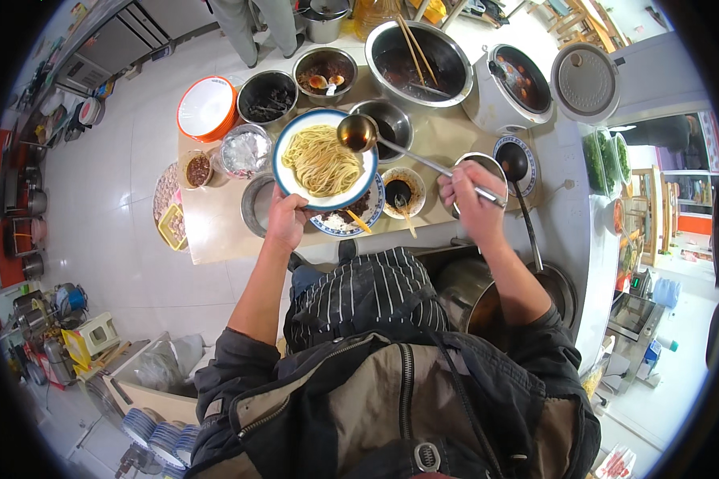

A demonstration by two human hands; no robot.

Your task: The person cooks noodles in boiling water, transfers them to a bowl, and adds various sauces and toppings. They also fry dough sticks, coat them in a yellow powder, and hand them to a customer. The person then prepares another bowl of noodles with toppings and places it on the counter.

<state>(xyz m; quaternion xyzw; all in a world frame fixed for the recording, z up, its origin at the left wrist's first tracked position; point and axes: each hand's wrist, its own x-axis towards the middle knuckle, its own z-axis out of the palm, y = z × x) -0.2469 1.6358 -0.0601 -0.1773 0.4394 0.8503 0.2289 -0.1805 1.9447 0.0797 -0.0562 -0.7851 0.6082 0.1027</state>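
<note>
My left hand (289, 217) grips the near rim of a blue-rimmed white plate (280, 170), which is heaped with noodles (323, 161). My right hand (474, 196) is closed around the handle of a metal ladle (358, 133). The ladle's bowl, with brown liquid in it, hangs over the plate's right edge. Behind it stands a metal bowl of dark liquid (386, 129). Below the plate lie a patterned plate of dark crumbly food (359, 209) and a small bowl of dark sauce with a spoon (404, 191). A metal pot (485, 160) is partly hidden behind my right hand.
Orange-rimmed bowls (207, 108) are stacked at the table's left. Along the back stand a large steel basin with chopsticks (419, 63) and an open rice cooker (485, 96). A black ladle (518, 173) rests on a plate at right. A person's legs (257, 27) are beyond the table.
</note>
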